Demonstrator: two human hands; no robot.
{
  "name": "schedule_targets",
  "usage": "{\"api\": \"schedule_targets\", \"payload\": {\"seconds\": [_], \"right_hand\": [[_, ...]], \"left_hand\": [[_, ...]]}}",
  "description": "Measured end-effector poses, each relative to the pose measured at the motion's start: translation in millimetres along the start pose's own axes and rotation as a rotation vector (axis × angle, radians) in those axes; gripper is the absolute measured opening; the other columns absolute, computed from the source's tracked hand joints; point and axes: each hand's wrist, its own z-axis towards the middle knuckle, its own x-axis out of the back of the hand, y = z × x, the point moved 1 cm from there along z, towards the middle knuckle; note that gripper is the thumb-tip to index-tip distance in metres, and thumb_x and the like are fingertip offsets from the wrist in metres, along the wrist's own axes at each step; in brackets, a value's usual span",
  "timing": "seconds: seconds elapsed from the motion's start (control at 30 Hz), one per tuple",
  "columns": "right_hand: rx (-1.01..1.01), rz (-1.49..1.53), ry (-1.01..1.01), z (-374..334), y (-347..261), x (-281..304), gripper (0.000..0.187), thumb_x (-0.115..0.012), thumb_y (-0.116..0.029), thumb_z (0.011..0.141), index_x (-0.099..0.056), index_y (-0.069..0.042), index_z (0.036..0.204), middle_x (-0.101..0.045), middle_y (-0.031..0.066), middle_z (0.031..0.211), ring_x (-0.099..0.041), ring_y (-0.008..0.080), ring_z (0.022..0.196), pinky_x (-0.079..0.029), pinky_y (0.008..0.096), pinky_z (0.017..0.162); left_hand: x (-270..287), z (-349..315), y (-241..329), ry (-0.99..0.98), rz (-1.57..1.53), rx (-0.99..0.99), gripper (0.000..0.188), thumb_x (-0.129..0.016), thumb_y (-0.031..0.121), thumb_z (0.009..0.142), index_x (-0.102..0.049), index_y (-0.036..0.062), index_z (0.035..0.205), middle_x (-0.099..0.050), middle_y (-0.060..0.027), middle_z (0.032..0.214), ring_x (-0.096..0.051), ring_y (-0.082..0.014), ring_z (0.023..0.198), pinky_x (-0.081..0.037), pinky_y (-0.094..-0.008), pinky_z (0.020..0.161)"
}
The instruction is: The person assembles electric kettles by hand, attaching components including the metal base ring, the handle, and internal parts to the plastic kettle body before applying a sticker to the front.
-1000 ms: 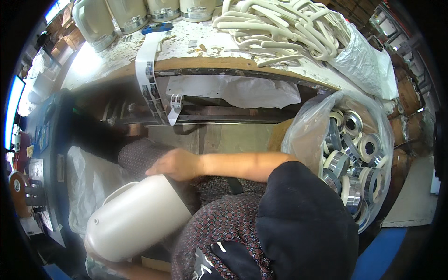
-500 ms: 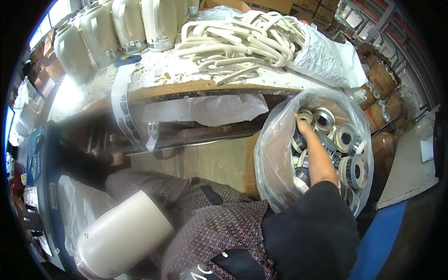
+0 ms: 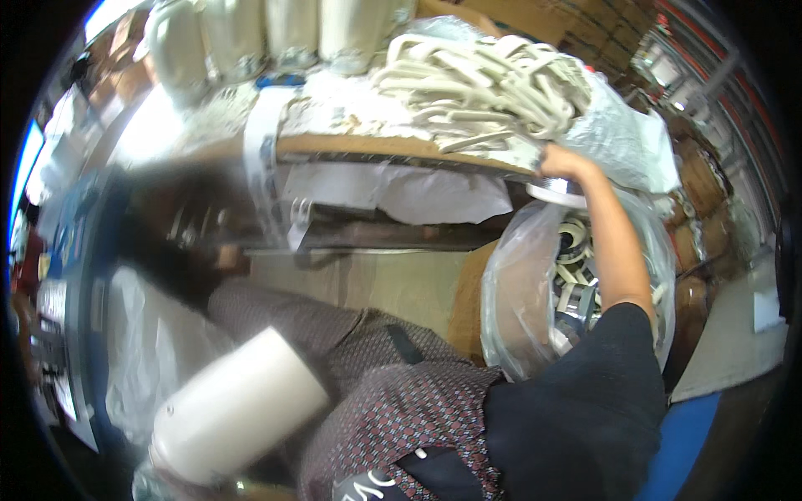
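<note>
Nearest the camera, a cream cylindrical jug body (image 3: 238,405) lies tilted across the person's lap, base toward the lower left. It sits much as it did half a second ago. The left hand is not visible; it is presumably under or behind the jug at the lower edge, so the state of its fingers cannot be told.

The change is on the right side. Half a second ago the right hand was down inside the clear plastic bag (image 3: 518,275) of metal rings beside the knee. Now the right hand (image 3: 561,163) is up at the front edge of the tabletop (image 3: 376,149), with the forearm stretched over the bag's mouth. The fingers are closed on a flat white-and-metal ring (image 3: 558,192), held just below the hand and clear of the bag. Judgement: one ring has been picked out of the stock and is in transit; it is not yet fitted to anything.

Further off, a heap of cream handles (image 3: 484,79) lies on the tabletop, just beside the raised hand. Beyond it, a row of finished cream jugs (image 3: 292,33) stands upright along the far edge.
</note>
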Motion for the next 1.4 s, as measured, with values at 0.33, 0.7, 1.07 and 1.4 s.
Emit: {"api": "schedule_targets", "payload": {"seconds": [0.33,0.7,1.07,1.4], "right_hand": [[0.288,1.613,-0.875,-3.3,-393.0,-225.2,0.042,-0.050,-0.036,0.099,-0.062,0.000,0.117,-0.068,0.0134,0.110,-0.067,0.0200,0.097,-0.055,0.0362,0.088],[1.419,0.630,0.358,-73.3,-372.5,-223.3,0.084,-0.088,-0.039,0.059,-0.052,-0.003,0.125,-0.056,0.0152,0.116,-0.049,0.0377,0.112,-0.041,0.0467,0.098],[1.630,1.035,0.581,-128.2,-409.1,-118.9,0.085,-0.088,-0.037,0.058,-0.050,-0.001,0.124,-0.054,0.0138,0.111,-0.051,0.0300,0.102,-0.041,0.0440,0.088],[1.728,0.953,0.428,-140.5,-402.9,-122.7,0.077,-0.087,-0.044,0.059,-0.057,0.001,0.113,-0.051,0.0142,0.110,-0.050,0.0314,0.099,-0.042,0.0440,0.088]], "left_hand": [[3.3,-42.9,27.8,0.232,-0.279,-0.243,0.074,-0.034,0.061,0.098,-0.042,0.0016,0.142,-0.047,-0.0170,0.143,-0.049,-0.0331,0.127,-0.041,-0.0488,0.106],[40.8,-110.9,-20.1,0.637,-0.153,-0.269,0.068,-0.035,0.059,0.099,-0.048,0.0034,0.136,-0.052,-0.0131,0.137,-0.052,-0.0287,0.123,-0.044,-0.0440,0.103],[-43.5,-66.5,-62.8,0.205,-0.596,-0.073,0.069,-0.034,0.058,0.100,-0.048,0.0011,0.137,-0.053,-0.0136,0.137,-0.053,-0.0298,0.120,-0.042,-0.0438,0.104],[-45.3,-85.4,-32.0,0.260,-0.591,-0.126,0.057,-0.037,0.047,0.100,-0.055,0.0002,0.128,-0.061,-0.0138,0.124,-0.058,-0.0270,0.113,-0.047,-0.0409,0.098]]}}
